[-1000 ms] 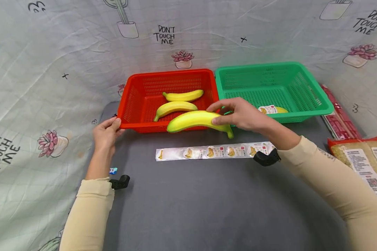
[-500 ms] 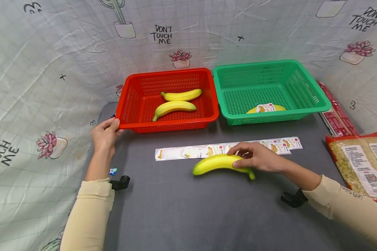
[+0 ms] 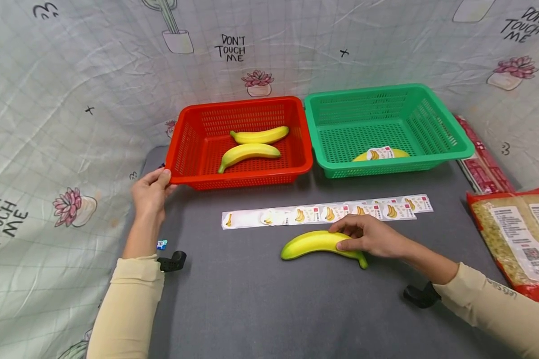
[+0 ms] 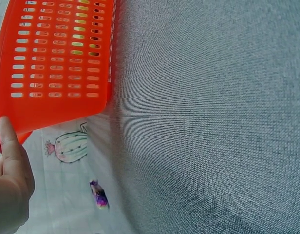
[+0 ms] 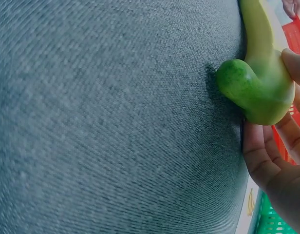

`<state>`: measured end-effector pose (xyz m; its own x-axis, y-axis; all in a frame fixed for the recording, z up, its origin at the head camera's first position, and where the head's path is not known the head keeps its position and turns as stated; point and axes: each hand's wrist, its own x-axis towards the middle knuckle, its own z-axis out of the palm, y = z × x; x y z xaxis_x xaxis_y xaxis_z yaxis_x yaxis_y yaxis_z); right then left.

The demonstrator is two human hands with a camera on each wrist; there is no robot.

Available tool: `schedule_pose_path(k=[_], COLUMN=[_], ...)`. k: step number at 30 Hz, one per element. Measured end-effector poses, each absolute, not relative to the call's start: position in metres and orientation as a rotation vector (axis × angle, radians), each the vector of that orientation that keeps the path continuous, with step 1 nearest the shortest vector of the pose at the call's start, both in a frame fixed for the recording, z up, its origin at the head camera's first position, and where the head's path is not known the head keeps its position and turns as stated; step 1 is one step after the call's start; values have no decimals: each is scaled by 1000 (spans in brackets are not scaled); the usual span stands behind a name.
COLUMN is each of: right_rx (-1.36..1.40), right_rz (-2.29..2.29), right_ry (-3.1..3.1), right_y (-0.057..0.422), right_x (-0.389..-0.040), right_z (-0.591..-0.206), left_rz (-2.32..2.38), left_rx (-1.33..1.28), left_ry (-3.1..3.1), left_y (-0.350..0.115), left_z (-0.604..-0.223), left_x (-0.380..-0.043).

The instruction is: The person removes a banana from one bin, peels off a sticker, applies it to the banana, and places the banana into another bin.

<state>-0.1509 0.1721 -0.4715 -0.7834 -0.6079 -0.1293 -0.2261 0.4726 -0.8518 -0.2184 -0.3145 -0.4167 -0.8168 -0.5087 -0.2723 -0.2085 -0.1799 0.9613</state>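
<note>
In the head view my right hand (image 3: 372, 236) grips a yellow banana (image 3: 315, 242) near its stem end, and the fruit lies on the grey table in front of a strip of banana stickers (image 3: 305, 214). The right wrist view shows the banana's green stem (image 5: 236, 80) close up, with thumb and fingers on either side of it. My left hand (image 3: 151, 194) pinches the front left corner of the red basket (image 3: 240, 180). Two more bananas lie inside that basket, the nearer one (image 3: 250, 151) curved in front of the farther one (image 3: 262, 135).
To the right of the red basket stands a green basket (image 3: 395, 168) holding a banana with a sticker (image 3: 380, 153) on it. A bag of grain (image 3: 518, 239) and a red package (image 3: 485, 159) lie at the right. A small blue wrapper (image 3: 161, 245) is near the left forearm.
My right hand has carried the banana from over the red basket's front edge toward me and down onto the table. The left hand has stayed on the basket's corner.
</note>
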Motion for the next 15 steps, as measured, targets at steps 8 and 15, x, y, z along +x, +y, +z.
schedule_pose_path(k=[8,15], right_rx=[-694,-694], right_rz=[-1241,-1229], right_ry=[2321,2331], right_y=[172,172], right_x=[-150,-150], right_z=[-472,-472], left_rz=[-2055,-1502], left_rx=[805,496], left_ry=[-1913,-2095], left_y=[-312,-277], left_z=[-417,-416], left_x=[-216,-186])
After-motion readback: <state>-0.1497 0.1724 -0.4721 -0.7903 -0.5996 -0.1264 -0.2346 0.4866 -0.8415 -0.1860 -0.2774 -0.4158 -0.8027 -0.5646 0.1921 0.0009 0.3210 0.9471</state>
